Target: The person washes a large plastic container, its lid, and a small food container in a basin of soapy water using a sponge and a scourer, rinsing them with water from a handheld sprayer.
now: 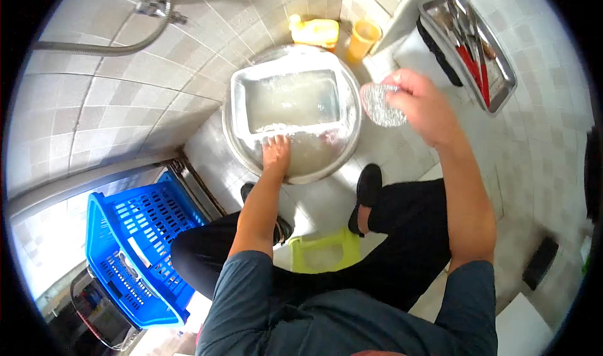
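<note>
A round metal basin (pixel 308 160) of cloudy water stands on the floor before me. In it rests a rectangular metal tray (pixel 239 102), also with water in it. My left hand (pixel 276 151) lies at the tray's near edge, its fingertips partly hidden in glare and water; whether it grips the rim I cannot tell. To the right of the basin, my right hand (pixel 412 99) is raised, holding a silvery mesh scouring pad (pixel 384 106) between thumb and fingers.
Behind the basin stand a yellow bottle (pixel 320 32) and an orange plastic cup (pixel 365 38). A metal tray with red-handled tools (pixel 506 80) is at the upper right. Blue plastic baskets (pixel 141 257) stand left, a shower hose (pixel 113 50) hangs above, and a green stool (pixel 325 252) is beneath me.
</note>
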`<control>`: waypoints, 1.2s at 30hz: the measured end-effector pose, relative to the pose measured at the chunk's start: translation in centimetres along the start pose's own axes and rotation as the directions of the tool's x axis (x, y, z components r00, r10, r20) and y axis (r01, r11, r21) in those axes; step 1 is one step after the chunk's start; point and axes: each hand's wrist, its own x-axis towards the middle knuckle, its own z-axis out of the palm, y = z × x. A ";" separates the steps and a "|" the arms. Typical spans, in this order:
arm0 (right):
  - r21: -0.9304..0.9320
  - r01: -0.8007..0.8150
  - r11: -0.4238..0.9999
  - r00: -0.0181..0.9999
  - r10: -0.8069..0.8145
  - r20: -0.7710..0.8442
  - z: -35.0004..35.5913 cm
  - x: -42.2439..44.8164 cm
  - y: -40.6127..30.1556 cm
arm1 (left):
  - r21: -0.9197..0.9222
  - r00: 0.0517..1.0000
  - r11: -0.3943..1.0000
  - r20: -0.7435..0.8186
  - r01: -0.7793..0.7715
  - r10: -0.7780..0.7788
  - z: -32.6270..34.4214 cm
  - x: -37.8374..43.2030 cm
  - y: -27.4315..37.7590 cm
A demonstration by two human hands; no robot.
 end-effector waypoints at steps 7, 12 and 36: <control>0.134 0.157 0.978 0.984 -0.167 0.066 2.8 0.6 -2.2 | -0.132 0.998 0.991 -0.054 0.034 -0.041 -0.7 2.6 3.4; 0.017 0.352 0.936 0.922 -0.350 0.167 10.4 7.7 -12.6 | -0.120 0.953 0.988 -0.272 0.101 -0.130 2.3 2.3 2.5; -0.034 0.107 0.994 0.991 -0.104 0.087 8.9 6.1 -10.2 | -0.020 0.967 0.997 -0.246 -0.081 0.073 -3.9 -0.8 0.8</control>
